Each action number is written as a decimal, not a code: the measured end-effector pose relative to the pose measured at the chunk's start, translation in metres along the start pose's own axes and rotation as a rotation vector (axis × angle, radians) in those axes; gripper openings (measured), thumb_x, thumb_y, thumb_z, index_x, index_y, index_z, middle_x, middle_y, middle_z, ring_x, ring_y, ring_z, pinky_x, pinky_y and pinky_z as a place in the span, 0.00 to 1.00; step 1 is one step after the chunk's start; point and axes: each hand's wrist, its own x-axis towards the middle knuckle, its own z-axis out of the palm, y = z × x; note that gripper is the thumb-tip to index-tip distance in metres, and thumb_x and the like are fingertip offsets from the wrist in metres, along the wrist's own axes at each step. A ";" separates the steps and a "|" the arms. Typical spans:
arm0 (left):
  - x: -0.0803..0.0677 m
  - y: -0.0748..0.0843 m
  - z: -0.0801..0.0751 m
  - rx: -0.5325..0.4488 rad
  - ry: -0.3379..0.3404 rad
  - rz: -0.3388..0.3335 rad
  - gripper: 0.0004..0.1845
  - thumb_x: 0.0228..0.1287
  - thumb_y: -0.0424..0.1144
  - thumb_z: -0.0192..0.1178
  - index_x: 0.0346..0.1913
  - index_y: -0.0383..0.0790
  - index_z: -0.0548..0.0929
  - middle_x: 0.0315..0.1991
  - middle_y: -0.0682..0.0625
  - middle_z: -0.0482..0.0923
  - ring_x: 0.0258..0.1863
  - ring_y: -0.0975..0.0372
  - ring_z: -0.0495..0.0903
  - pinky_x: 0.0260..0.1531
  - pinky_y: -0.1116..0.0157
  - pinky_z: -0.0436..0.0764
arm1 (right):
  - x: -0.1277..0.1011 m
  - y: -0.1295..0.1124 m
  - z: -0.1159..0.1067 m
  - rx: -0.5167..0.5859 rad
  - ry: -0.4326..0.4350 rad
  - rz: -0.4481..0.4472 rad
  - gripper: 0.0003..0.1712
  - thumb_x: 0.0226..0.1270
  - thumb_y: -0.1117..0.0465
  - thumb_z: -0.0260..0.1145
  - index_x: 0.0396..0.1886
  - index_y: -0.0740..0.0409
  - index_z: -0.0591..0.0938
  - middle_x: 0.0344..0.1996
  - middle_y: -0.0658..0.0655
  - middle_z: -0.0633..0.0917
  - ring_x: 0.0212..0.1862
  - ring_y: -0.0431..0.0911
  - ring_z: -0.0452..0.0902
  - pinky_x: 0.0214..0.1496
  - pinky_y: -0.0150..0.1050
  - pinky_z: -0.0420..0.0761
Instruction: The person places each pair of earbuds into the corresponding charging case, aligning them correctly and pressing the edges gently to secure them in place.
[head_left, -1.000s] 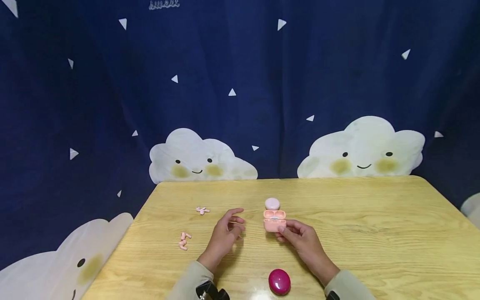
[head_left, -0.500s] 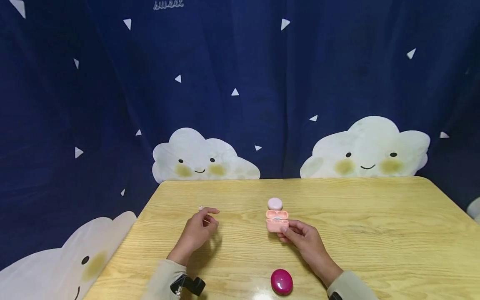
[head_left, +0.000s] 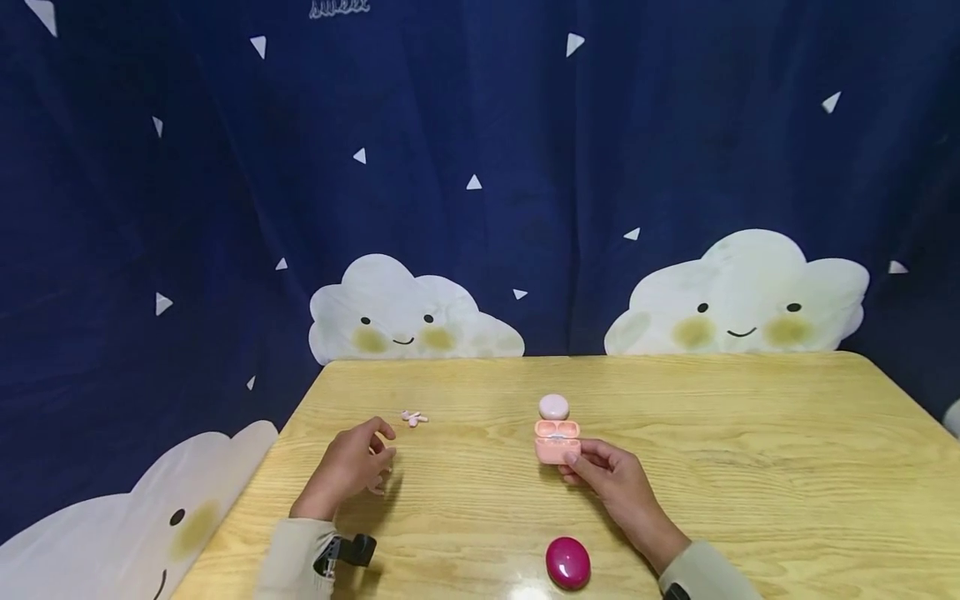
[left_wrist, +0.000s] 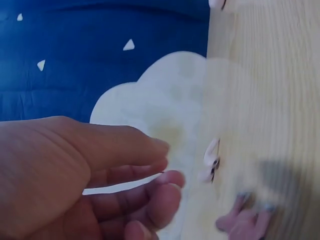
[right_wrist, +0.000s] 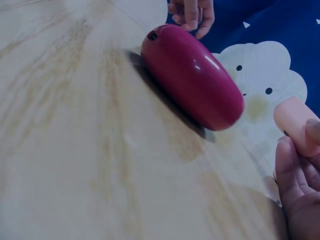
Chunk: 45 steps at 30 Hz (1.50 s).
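Earbuds first: a small pink pair lies on the wooden counter toward its left edge, and the wrist camera shows more pink pieces right under the fingers. Left hand hovers just above that spot, near the pair but apart from it, fingers loosely curled, thumb and forefinger apart, nothing in its grip. Moving across to the middle of the counter, the pink earbud case sits with its lid flipped up, both sockets showing. Right hand pinches the case from the near side, thumb and fingers curled round its body. Closer to the front edge, between the two sleeves, a glossy magenta oval case rests shut on the wood, well apart from both hands.
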 end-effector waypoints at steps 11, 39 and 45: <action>-0.011 -0.013 -0.024 0.070 -0.176 0.026 0.09 0.56 0.33 0.69 0.33 0.40 0.77 0.23 0.50 0.73 0.21 0.60 0.69 0.21 0.64 0.68 | 0.001 -0.002 -0.002 -0.026 -0.005 -0.003 0.19 0.66 0.68 0.64 0.52 0.76 0.76 0.38 0.67 0.85 0.36 0.50 0.85 0.42 0.41 0.84; -0.010 -0.030 -0.014 0.132 -0.196 0.173 0.07 0.56 0.30 0.68 0.29 0.42 0.79 0.23 0.54 0.76 0.21 0.64 0.70 0.22 0.66 0.69 | -0.001 -0.001 0.001 -0.014 0.012 0.011 0.18 0.65 0.68 0.64 0.51 0.76 0.76 0.37 0.66 0.85 0.37 0.46 0.84 0.39 0.38 0.84; -0.008 -0.034 -0.012 0.100 -0.209 0.179 0.10 0.52 0.32 0.72 0.29 0.41 0.78 0.23 0.54 0.77 0.22 0.64 0.71 0.25 0.66 0.71 | -0.002 -0.001 0.002 -0.046 0.021 0.013 0.18 0.66 0.67 0.65 0.51 0.75 0.77 0.37 0.65 0.85 0.37 0.47 0.84 0.38 0.38 0.84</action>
